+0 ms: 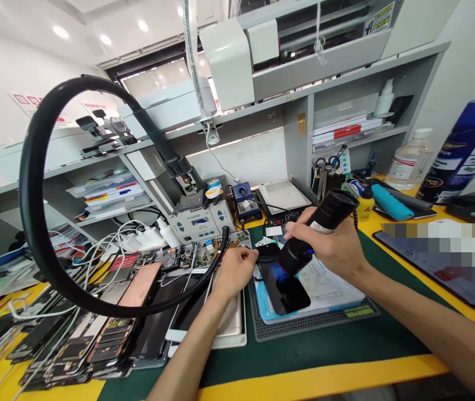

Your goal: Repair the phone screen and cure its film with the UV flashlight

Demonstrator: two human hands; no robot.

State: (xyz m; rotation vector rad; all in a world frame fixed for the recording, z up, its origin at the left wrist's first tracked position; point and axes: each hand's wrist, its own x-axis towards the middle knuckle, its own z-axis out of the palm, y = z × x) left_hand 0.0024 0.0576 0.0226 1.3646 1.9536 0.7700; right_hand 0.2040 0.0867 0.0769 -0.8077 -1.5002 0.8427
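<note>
My right hand is wrapped round a thick black flashlight, tilted with its head down over a dark phone. Violet-blue light shows on the glass under the head, and a small blue light glows on the flashlight's side. The phone lies on white and blue papers, which rest on a grey perforated mat. My left hand is at the phone's upper left, fingers curled and thumb and forefinger pinched near its edge. Whatever the pinch holds, if anything, is too small to make out.
A black flexible hose loops widely over the left side, its end near my left hand. Stacked phone parts and white cables crowd the left. Behind stands a grey hot-air station. A tablet, clear bottle and blue can are right.
</note>
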